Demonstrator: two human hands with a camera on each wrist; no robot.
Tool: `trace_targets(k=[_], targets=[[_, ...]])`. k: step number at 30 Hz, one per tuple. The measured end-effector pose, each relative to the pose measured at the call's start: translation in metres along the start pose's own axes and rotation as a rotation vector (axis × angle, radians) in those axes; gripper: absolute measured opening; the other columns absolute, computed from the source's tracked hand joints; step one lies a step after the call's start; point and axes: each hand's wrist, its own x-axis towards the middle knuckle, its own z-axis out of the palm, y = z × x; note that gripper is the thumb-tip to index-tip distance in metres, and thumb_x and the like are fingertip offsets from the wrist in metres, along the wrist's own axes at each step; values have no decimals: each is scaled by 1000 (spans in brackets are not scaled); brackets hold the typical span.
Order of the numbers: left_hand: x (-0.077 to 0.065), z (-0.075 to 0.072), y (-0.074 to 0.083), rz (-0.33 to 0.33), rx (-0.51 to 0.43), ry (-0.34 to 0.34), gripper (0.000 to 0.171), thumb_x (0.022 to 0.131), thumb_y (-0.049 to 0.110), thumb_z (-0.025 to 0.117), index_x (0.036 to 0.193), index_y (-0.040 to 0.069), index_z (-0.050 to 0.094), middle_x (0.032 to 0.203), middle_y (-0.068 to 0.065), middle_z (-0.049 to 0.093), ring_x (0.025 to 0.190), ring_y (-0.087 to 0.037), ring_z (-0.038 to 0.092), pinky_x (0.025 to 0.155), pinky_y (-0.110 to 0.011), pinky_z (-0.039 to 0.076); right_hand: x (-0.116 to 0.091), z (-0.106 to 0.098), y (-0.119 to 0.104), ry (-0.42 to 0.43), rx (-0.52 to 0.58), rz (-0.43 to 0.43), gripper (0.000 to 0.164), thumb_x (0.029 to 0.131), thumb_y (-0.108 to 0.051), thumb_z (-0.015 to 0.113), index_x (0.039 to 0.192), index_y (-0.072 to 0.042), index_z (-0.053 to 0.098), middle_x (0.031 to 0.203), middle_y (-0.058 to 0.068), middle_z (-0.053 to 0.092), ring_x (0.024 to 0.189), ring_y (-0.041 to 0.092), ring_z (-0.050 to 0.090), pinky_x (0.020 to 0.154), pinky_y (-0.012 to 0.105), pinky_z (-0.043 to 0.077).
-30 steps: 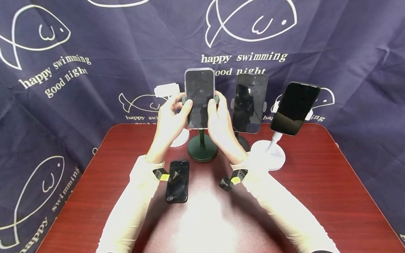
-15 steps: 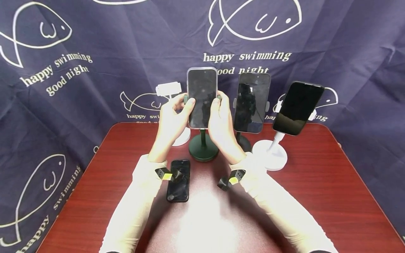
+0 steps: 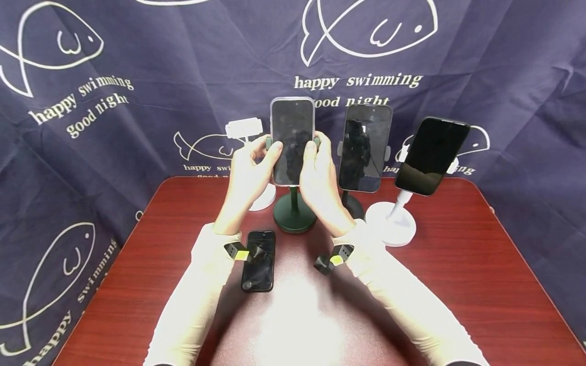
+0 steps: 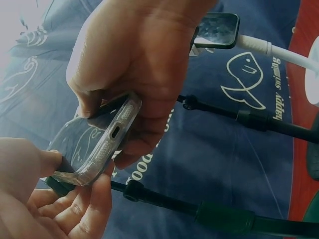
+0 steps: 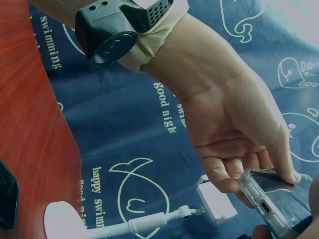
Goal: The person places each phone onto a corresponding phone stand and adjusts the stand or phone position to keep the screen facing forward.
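Observation:
A phone in a clear case [image 3: 293, 142] stands upright at the clamp of a dark green phone stand [image 3: 294, 216] in the head view. My left hand [image 3: 251, 168] grips its left side, thumb on the front and fingers behind. On the right side, my right hand [image 3: 319, 175] holds it the same way. Green clamp ends show beside both hands. From the left wrist, the phone's bottom edge [image 4: 114, 132] with its charging port faces the camera, between the left hand [image 4: 30, 184] and the right hand [image 4: 129, 64]. Much of the clamp behind the phone is hidden.
Right of the hands, a black stand [image 3: 351, 206] and a white stand [image 3: 391, 223] each bear a phone. A white stand with a bare holder [image 3: 244, 128] is behind my left hand. Another black phone [image 3: 258, 269] lies on the red table [image 3: 458, 284] near my left wrist.
The head view has shifted slightly, so everything sits a little further right than a second ago. Both hands keep the phone at the stand; my right thumb has shifted slightly on its edge.

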Motion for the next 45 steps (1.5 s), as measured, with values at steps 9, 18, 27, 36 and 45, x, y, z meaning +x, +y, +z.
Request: trace_targets(k=[9,18,27,36,45], targets=[[-1,3,0,18,5,5,32,100,30,67,123,8,73,82,-15,72,49,-10,64,48,-28,53,0,0,0,8,-9,0,46,112,-31,33,151,-6,38,143,19,55,132,31,55,111,49,42],[-1,3,0,10,12,12,34,100,30,66,125,8,72,84,-17,72,49,-11,64,47,-28,54,-1,1,1,3,-8,2,45,112,-31,35,151,-8,38,141,19,57,130,31,56,109,49,43],[-4,5,1,6,78,45,33,100,32,66,124,10,73,86,-15,75,60,-11,66,55,-25,52,-1,2,1,7,6,3,44,112,-31,36,150,-9,39,137,19,58,126,31,58,106,49,45],[-3,9,-1,1,68,83,36,100,30,66,127,8,72,94,-18,77,95,-22,71,81,-28,53,0,3,2,12,36,-23,42,112,-30,37,148,-9,39,127,18,61,117,31,62,100,48,48],[-3,14,-2,32,38,111,31,99,27,68,122,6,74,94,-18,77,96,-22,72,87,-29,51,5,4,5,32,37,-40,43,112,-30,38,149,-9,39,126,18,62,114,31,63,98,47,50]])
